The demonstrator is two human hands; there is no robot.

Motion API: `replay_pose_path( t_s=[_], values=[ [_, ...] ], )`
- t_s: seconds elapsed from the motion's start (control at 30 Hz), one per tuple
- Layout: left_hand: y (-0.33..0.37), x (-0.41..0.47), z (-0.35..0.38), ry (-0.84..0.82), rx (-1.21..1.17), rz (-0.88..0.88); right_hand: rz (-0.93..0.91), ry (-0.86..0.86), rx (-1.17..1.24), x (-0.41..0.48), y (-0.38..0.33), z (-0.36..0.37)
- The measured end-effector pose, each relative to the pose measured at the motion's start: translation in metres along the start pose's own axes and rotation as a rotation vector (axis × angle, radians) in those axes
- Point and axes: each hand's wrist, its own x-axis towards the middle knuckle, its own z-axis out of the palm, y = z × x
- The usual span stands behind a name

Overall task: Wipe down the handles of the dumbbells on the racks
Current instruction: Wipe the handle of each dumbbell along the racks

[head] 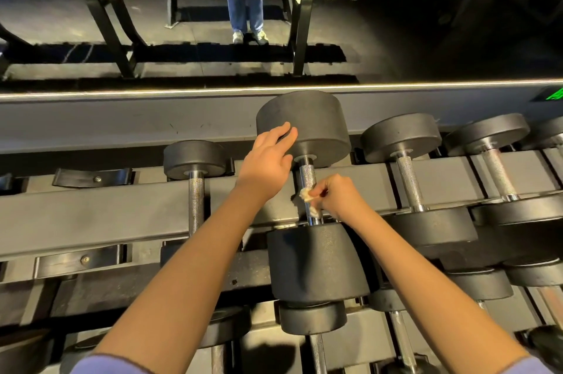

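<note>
At twelve o'clock, a pair of legs in blue jeans (pixel 245 12) stands on a pale grey floor (pixel 198 23), with white shoes (pixel 250 37) side by side, toes pointing this way. A thin bright light strip (pixel 274 89) runs across the whole view from nine o'clock to three o'clock, just below that floor. Directly under the strip lies a long, flat grey panel (pixel 122 120) with a few small scuff marks. At three o'clock, against the right edge, a green glowing marking (pixel 554 93) is cut off and unreadable. The area at one to two o'clock is dark, its contents unclear.
</note>
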Motion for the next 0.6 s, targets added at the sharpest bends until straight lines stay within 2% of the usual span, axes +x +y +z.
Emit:
replay_pose_path(
  t_s=[0.07,0.27,0.37,0.47,0.6],
  values=[
    [0.000,0.000,0.000,-0.004,-0.001,-0.001,-0.006,0.014,-0.025,0.001,-0.001,0.002],
    [0.001,-0.001,-0.002,-0.023,0.008,-0.004,-0.185,0.341,0.094,0.025,-0.014,0.001],
    [0.003,-0.001,-0.003,-0.029,0.012,-0.004,-0.202,0.399,0.114,0.032,-0.017,-0.002],
    [0.003,-0.002,-0.003,-0.032,0.007,-0.010,-0.188,0.318,0.068,0.024,-0.014,-0.004],
    [0.001,-0.001,-0.001,-0.027,0.005,-0.013,-0.075,0.054,-0.043,0.004,0.001,-0.007]
  ],
)
